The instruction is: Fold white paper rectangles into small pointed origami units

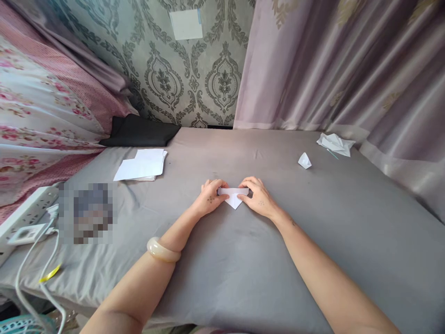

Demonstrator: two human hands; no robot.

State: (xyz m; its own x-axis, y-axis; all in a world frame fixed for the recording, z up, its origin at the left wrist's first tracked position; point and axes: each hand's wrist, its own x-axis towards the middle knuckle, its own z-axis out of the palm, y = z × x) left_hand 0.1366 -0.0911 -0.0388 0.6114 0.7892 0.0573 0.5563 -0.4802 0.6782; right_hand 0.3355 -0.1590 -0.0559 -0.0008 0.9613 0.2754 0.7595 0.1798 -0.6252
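A small folded piece of white paper is held between my two hands near the middle of the grey-covered surface. Its lower part is a triangle pointing toward me, with a straight band across the top. My left hand pinches its left end, thumb on the near face and fingers behind. On the other side my right hand grips the right end in the same way. The fingertips behind the paper are partly hidden. A pale bangle circles my left forearm.
White paper sheets lie at the back left, before a black cloth. At the back right are a small folded paper and several folded papers. A power strip with white cables lines the left edge, near a blurred patch.
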